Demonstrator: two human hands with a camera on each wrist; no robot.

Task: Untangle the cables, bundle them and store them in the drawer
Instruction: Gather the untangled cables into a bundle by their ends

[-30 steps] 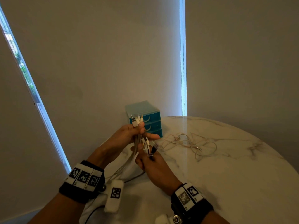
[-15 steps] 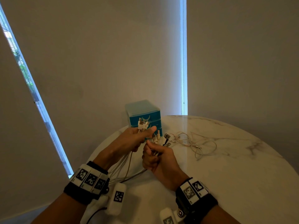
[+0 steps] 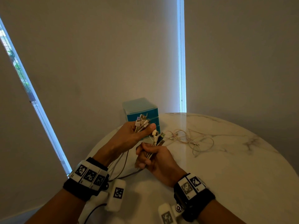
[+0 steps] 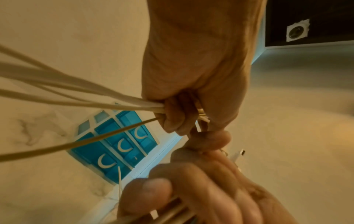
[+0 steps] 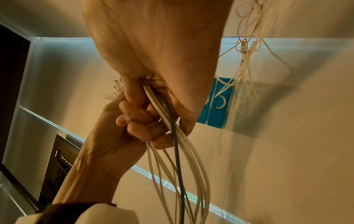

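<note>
White and beige cables [image 3: 146, 156] run through both my fists, too bunched to count; one is dark blue. My left hand [image 3: 129, 135] clutches one cluster of plugs [image 3: 141, 121], my right hand [image 3: 155, 160] another, held above the marble table [image 3: 226, 167]. Behind my hands, partly hidden, stands the teal drawer unit [image 4: 113, 145] with three drawers, beside a loose pinkish cable tangle [image 3: 187, 139].

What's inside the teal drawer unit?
Cannot tell. All three fronts of the teal drawer unit look closed, so the contents are hidden. In the head view the left hand and its cable ends partly cover it.
</note>
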